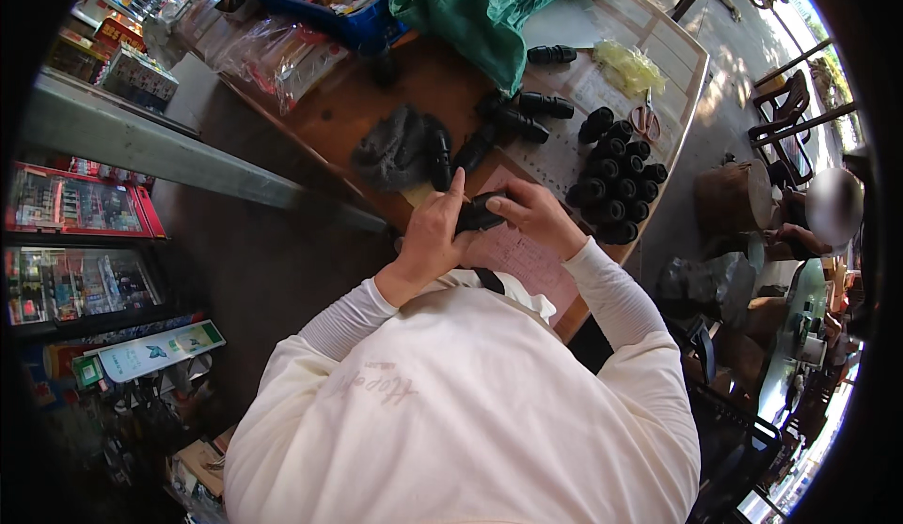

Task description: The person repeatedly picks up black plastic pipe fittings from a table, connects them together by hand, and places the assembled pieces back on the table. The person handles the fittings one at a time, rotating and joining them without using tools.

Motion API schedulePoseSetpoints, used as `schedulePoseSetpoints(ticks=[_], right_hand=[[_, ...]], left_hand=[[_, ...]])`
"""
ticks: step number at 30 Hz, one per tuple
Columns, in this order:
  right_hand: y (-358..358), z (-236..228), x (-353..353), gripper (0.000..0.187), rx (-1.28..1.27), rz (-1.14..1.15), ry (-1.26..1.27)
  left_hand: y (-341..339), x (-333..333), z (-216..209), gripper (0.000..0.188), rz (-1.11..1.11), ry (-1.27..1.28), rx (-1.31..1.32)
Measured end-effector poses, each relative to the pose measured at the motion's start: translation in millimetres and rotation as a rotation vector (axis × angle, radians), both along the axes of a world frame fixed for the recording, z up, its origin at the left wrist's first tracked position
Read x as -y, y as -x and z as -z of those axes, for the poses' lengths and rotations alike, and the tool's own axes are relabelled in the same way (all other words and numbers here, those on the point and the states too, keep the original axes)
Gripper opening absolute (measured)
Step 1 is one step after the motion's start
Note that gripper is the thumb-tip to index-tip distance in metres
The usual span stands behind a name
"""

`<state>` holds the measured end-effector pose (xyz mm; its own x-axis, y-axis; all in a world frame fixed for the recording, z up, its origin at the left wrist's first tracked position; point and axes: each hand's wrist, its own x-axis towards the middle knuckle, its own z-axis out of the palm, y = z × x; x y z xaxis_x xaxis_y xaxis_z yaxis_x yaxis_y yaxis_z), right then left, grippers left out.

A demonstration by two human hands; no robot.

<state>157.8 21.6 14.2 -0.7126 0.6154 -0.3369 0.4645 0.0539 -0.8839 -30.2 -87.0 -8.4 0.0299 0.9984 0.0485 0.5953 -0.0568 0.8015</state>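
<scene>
Close to the table's near edge, a black ribbed pipe coupling (481,213) lies between my two hands. My left hand (435,234) is closed around its left end, with the index finger stretched forward. My right hand (534,214) grips the other end, its thumb on top. Just beyond my left fingertip another black coupling (437,152) lies against a dark grey cloth (393,150). Further loose couplings (523,122) are scattered ahead. On the right, several more couplings stand upright in a tight cluster (618,178). Under my hands is a pinkish printed sheet (523,265).
Scissors (646,120) and a crumpled yellowish plastic bag (628,71) lie at the far right of the wooden table (329,115). Farther back are a green sack (499,16), a blue crate (353,25) and clear plastic bags (282,58). A metal post (188,152) slants in from the left.
</scene>
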Motion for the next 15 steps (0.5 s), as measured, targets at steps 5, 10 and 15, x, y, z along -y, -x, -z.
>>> schedulePoseSetpoints(ticks=[5, 10, 15], right_hand=[[-6.8, -0.8, 2.9, 0.042, -0.400, -0.182, -0.033], [10.9, 14.7, 2.9, 0.050, 0.178, -0.065, -0.134], [-7.5, 7.9, -0.5, 0.047, -0.365, -0.172, 0.199]], left_hand=[[14.8, -6.8, -4.8, 0.075, 0.201, 0.636, 1.151], [-0.5, 2.8, 12.5, 0.070, 0.021, 0.010, 0.016], [20.6, -4.7, -0.9, 0.056, 0.232, 0.703, 1.125]])
